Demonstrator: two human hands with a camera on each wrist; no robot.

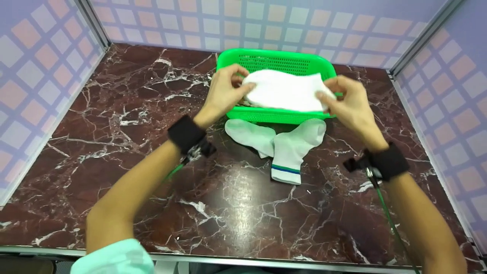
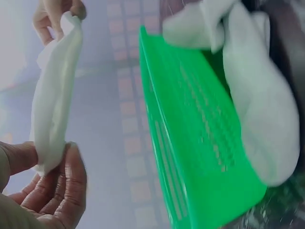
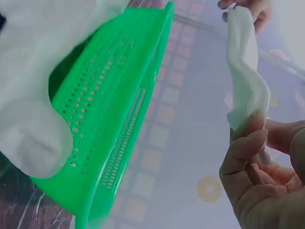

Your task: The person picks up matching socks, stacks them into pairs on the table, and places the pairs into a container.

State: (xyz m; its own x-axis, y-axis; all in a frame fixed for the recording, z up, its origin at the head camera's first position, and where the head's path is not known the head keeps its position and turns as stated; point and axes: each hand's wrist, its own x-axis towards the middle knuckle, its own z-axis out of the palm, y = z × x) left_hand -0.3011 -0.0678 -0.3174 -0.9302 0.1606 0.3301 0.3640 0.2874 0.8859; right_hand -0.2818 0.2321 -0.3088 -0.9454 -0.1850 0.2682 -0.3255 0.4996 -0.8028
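Observation:
A white sock (image 1: 285,91) is stretched flat between both hands, above a green plastic basket (image 1: 274,116). My left hand (image 1: 225,89) pinches its rounded left end between thumb and fingers. At the other end, my right hand (image 1: 352,104) grips the fabric the same way. Seen edge-on in the left wrist view, the sock (image 2: 55,100) is a thin, slightly bowed layer. Two more white socks lie in front of the basket: one (image 1: 249,135) points left, and another (image 1: 293,146) has green and blue stripes at its cuff.
The basket stands near the back wall (image 1: 205,26) of a booth with checkered panels. Side panels (image 1: 452,99) close off the dark red marbled table (image 1: 159,213) at left and right. Black wrist straps (image 1: 187,133) with cables sit on both forearms.

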